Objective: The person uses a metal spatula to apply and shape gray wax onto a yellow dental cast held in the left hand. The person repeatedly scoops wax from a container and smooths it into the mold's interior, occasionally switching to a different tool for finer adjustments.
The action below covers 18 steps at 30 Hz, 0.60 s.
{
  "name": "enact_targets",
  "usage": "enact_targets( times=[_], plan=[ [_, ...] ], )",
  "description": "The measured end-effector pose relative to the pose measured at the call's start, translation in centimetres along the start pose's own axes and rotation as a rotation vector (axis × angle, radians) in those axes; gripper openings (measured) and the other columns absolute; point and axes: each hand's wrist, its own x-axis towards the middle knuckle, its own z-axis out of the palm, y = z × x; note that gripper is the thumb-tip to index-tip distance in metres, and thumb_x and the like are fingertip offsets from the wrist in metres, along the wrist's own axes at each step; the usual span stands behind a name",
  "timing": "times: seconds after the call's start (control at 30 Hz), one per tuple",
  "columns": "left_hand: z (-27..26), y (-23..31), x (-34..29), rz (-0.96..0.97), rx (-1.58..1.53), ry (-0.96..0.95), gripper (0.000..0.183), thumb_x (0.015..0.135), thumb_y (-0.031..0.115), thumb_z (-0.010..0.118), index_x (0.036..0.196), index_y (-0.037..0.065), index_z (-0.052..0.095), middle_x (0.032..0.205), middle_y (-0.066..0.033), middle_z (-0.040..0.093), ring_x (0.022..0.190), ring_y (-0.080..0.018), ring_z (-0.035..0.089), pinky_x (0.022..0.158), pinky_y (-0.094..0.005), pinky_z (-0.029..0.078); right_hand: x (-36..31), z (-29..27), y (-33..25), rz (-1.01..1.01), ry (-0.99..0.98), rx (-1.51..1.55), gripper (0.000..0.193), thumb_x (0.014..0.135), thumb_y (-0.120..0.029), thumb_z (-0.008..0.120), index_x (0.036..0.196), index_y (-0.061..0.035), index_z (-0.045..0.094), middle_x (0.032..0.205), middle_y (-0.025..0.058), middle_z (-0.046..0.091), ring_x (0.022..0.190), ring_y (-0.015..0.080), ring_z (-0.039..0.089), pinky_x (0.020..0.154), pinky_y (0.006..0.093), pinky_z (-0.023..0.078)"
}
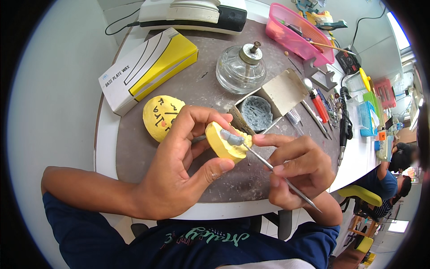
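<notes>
My left hand (pixel 177 168) is closed around a yellow plaster dental cast (pixel 217 145), thumb on its near edge and fingers behind it. Grey wax (pixel 232 137) covers several teeth on the cast. My right hand (pixel 304 163) grips a thin metal wax carver (pixel 256 154) like a pen, and its tip touches the grey wax. My right index finger reaches to the cast's right side. Beyond my left hand, a second yellow plaster piece (pixel 156 117) with handwriting lies on the table, partly hidden by my fingers. A grey sliver shows behind my left fingers; I cannot tell what it is.
An open cardboard box with a grey wax block (pixel 256 113) stands beyond the cast. Farther off is a glass spirit burner (pixel 239 74). A white and yellow box (pixel 148 69) lies left, a pink basket (pixel 280 31) far right. Tools, including a red-handled one (pixel 319 105), lie right.
</notes>
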Motion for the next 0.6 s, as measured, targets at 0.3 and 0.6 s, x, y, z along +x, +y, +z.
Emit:
enact_targets(
  times=[0.3,0.6],
  plan=[
    [0.1,0.3,0.0,-0.019,-0.031,0.021,0.046,0.094,0.014,0.062,0.129,0.006,0.035,0.127,-0.0148,0.05,0.133,-0.0254,0.04,0.111,-0.0377,0.032,0.2,-1.6,-0.1,0.106,0.176,0.008,0.02,0.082,0.0,0.07,0.095,0.0016,0.055,0.085,0.0122,0.061,0.08,0.021,0.068,0.073,0.033,0.057],
    [0.0,0.7,0.1,-0.05,-0.088,-0.047,0.05,0.103,0.026,0.039,0.142,-0.002,0.024,0.122,-0.0178,0.055,0.122,-0.0248,0.051,0.11,-0.0361,0.033,5.1,-3.0,0.8,0.426,0.288,-0.039,0.011,0.091,-0.005,0.062,0.096,0.0026,0.056,0.09,0.0133,0.069,0.08,0.0139,0.068,0.071,0.0237,0.055]
  ],
)
